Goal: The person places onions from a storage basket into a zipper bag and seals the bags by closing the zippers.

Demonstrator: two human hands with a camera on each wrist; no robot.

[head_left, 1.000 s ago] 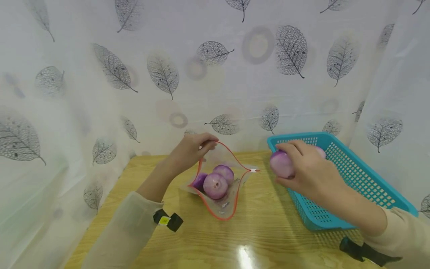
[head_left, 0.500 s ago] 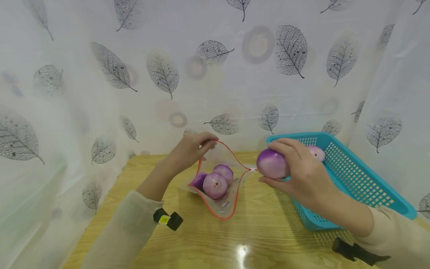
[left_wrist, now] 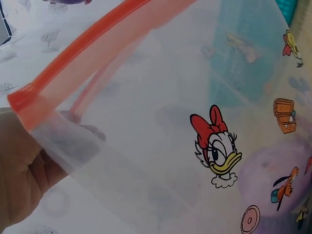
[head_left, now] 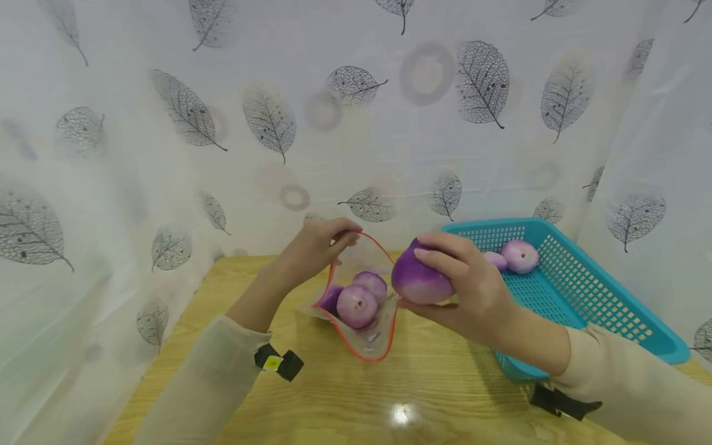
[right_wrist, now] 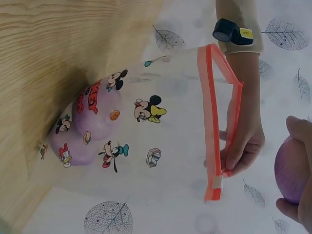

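Observation:
A clear zip bag (head_left: 371,357) with an orange-red rim stands on the table, its mouth spread apart. Cartoon figures are printed on it, and a white slider (right_wrist: 217,182) sits at one end of the zip. Through the mouth, several purple onions (head_left: 356,306) show at the bottom. My left hand (head_left: 319,248) pinches the rim at the bag's far left. Another purple onion (head_left: 418,277) is gripped in my right hand (head_left: 475,293), thumb below and fingers over the top. It hangs by the right side of the mouth, hiding the slider in the head view.
To the right, a blue plastic basket (head_left: 623,300) with lattice walls stands on the wooden table (head_left: 311,395). Two onions (head_left: 520,256) lie at its far end. Behind the table hangs a white curtain (head_left: 356,142) with leaf prints.
My right hand has carried the onion left, from over the basket to the bag's mouth, tilting it on the way. The left hand and the bag have stayed in place.

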